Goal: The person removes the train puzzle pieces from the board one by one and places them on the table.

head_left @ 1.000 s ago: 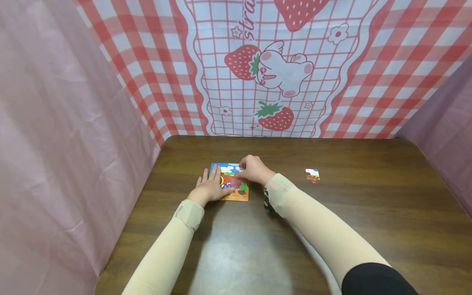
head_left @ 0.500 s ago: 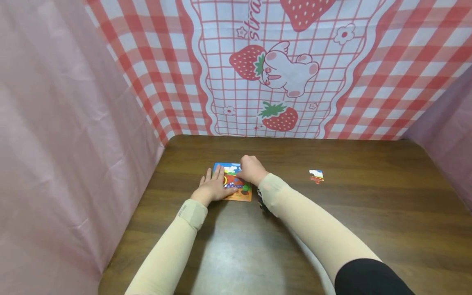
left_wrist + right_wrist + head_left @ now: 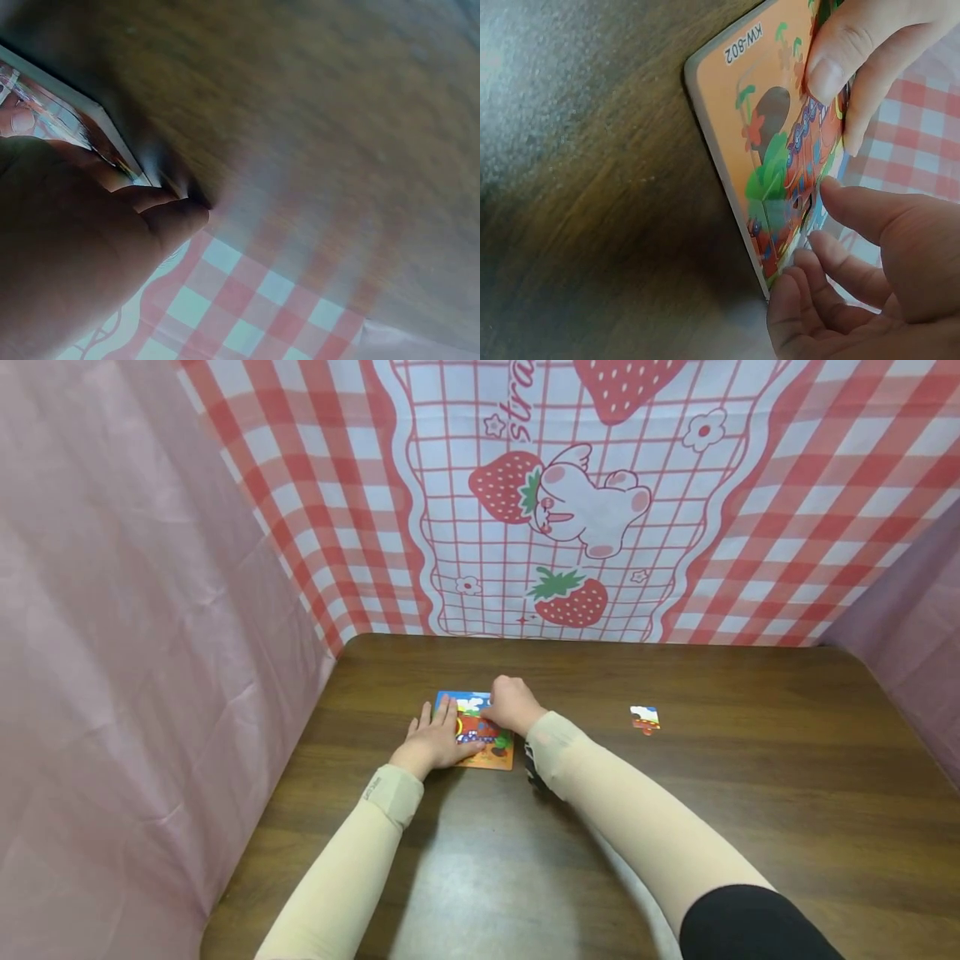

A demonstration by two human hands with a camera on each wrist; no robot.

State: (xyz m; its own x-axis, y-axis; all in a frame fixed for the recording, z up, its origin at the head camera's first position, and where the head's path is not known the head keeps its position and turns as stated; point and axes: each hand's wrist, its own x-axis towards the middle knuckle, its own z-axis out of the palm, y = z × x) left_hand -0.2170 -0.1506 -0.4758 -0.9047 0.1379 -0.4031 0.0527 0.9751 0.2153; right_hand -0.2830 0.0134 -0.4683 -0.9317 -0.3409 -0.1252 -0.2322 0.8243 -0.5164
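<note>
A colourful jigsaw board [image 3: 491, 761] lies left of centre on the table, marked KW-802 on its orange corner. My left hand [image 3: 429, 745] rests on its left side, fingers spread and mostly straight, thumb on the picture. At the board's right side, my right hand [image 3: 513, 704] has its fingers curled and its thumb at the picture. In the right wrist view, this thumb and index fingertip pinch a puzzle piece [image 3: 802, 206] at the board, with dark gaps beside it; the fingers partly hide it. The other fingertips meet the board's edge.
A loose puzzle piece [image 3: 645, 717], white, yellow and red, lies on the brown wooden table [image 3: 720, 793] to the right. Red-checked strawberry cloth [image 3: 570, 602] hangs behind the table's far edge. A pink curtain [image 3: 150, 652] hangs along the left.
My right hand has turned slightly and its fingers have closed in nearer the board. The left hand keeps its place on the board. The head view has shifted a little.
</note>
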